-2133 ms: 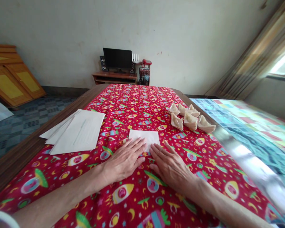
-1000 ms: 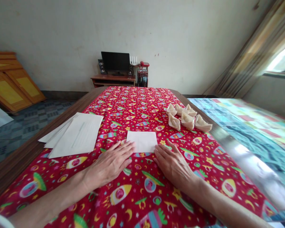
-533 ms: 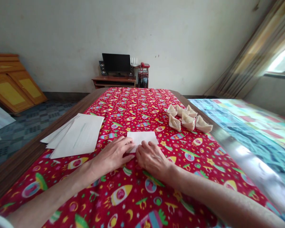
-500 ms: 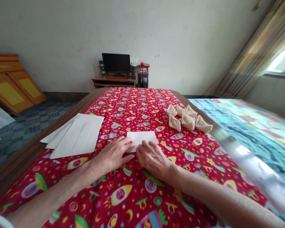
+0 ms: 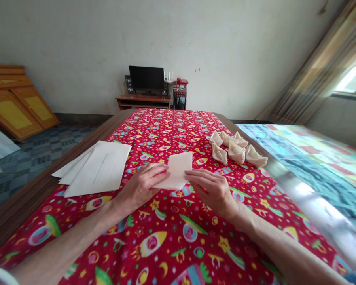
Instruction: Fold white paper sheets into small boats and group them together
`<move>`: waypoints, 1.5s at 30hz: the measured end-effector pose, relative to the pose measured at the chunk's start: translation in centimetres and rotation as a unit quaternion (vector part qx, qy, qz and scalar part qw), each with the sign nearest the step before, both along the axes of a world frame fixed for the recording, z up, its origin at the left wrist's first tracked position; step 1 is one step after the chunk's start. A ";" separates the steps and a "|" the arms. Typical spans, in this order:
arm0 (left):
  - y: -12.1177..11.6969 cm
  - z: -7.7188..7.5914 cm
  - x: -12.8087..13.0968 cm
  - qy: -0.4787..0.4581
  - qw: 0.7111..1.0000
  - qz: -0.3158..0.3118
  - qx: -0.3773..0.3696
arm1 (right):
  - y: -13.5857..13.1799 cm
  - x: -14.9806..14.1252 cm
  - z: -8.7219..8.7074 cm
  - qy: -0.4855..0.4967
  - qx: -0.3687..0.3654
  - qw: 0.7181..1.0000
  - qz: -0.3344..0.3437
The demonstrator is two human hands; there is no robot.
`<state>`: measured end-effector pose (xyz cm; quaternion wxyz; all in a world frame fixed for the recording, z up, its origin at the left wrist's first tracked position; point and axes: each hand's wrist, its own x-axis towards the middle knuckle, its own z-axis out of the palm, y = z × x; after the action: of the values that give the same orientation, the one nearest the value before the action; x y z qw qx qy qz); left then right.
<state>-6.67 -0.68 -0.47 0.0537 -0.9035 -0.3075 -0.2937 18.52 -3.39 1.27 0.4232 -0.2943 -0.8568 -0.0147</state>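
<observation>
A small sheet of white folded paper (image 5: 178, 170) is held tilted just above the red patterned tablecloth (image 5: 172, 237). My left hand (image 5: 142, 183) grips its left edge, the thumb hidden under or behind the paper. On the paper's right edge, my right hand (image 5: 215, 190) pinches with fingers pressed together. To the left lies a fanned stack of white paper sheets (image 5: 99, 168), with faint print on the top one. Several folded paper boats (image 5: 236, 152), off-white and apparently nested in piles, stand on the cloth to the right.
The brown table edge (image 5: 41, 190) runs along the left side. Beyond the table's far end are a monitor (image 5: 146, 80) and a red telephone (image 5: 180, 82). A bed with a patterned cover (image 5: 314, 158) lies at the right, and a wooden cabinet (image 5: 16, 105) stands at the left.
The paper lay flat under both hands; now it is raised and turned, with its far right corner pointing up. My right hand has moved right to its right edge.
</observation>
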 end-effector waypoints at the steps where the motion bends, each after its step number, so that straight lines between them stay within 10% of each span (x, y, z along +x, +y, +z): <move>1: -0.3 0.3 0.0 -0.008 1.000 -0.008 0.009 | 0.1 0.1 0.0 0.029 -0.026 0.999 0.002; 7: -1.9 0.9 0.3 -0.016 0.999 -0.022 0.029 | 0.6 1.1 -1.4 0.021 -0.162 0.987 -0.002; 13: -2.2 -0.9 0.8 -0.017 0.997 -0.042 -0.066 | 0.4 1.3 -2.2 -0.129 -0.125 0.984 -0.013; 27: -1.4 -0.9 1.2 -0.087 0.969 0.121 -0.195 | 2.1 0.0 -1.9 -0.086 -0.311 0.932 -0.163; 45: -1.4 -0.8 2.2 -0.033 0.971 0.224 -0.073 | 3.0 -1.4 -1.4 -0.209 -0.272 0.897 -0.277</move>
<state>-4.44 -2.08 -1.25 0.0417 -0.8027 -0.5245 -0.2806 17.09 -0.38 -0.08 0.1160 -0.6136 -0.7799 0.0414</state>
